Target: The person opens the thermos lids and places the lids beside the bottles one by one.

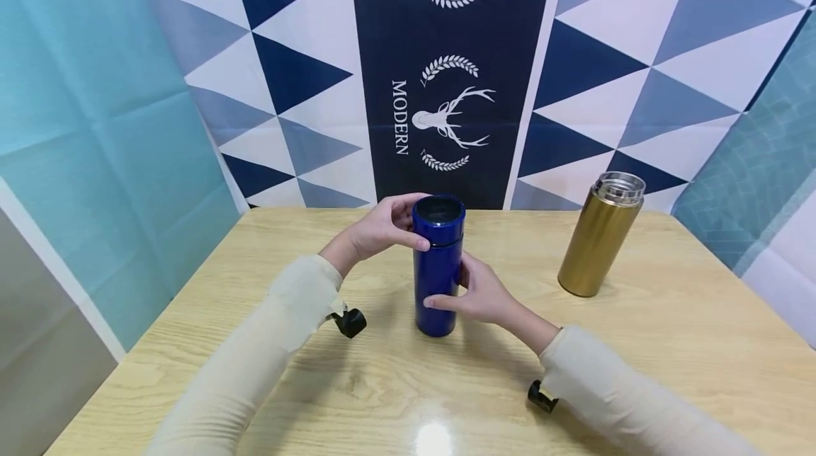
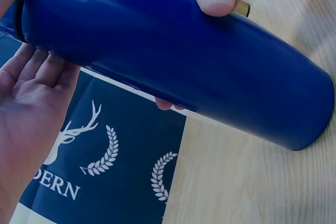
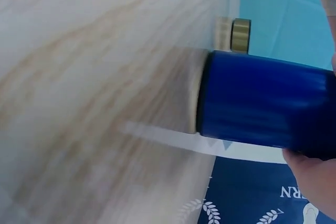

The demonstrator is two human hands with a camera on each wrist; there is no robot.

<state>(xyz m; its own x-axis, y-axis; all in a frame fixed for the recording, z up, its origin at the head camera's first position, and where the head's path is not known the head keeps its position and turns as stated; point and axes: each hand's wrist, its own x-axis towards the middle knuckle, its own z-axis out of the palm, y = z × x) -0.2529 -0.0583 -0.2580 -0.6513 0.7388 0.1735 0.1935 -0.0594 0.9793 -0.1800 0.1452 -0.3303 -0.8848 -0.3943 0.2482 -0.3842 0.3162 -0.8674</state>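
A dark blue vacuum flask (image 1: 436, 286) is upright at the middle of the wooden table, with a seam below its lid (image 1: 440, 229). The left hand (image 1: 385, 226) grips the lid end, thumb across the front and fingers behind. Lower down, the right hand (image 1: 479, 293) holds the body with its thumb on the near side. The left wrist view shows the flask body (image 2: 173, 51) between both hands. In the right wrist view, the flask's base (image 3: 236, 98) is at the tabletop; some fingers are hidden behind the flask.
To the right, a gold flask (image 1: 596, 240) without a lid stands on the table (image 1: 357, 399). The right wrist view shows a short gold cylinder (image 3: 241, 35) beyond the blue flask. A patterned cloth (image 1: 306, 88) hangs at the table's back edge.
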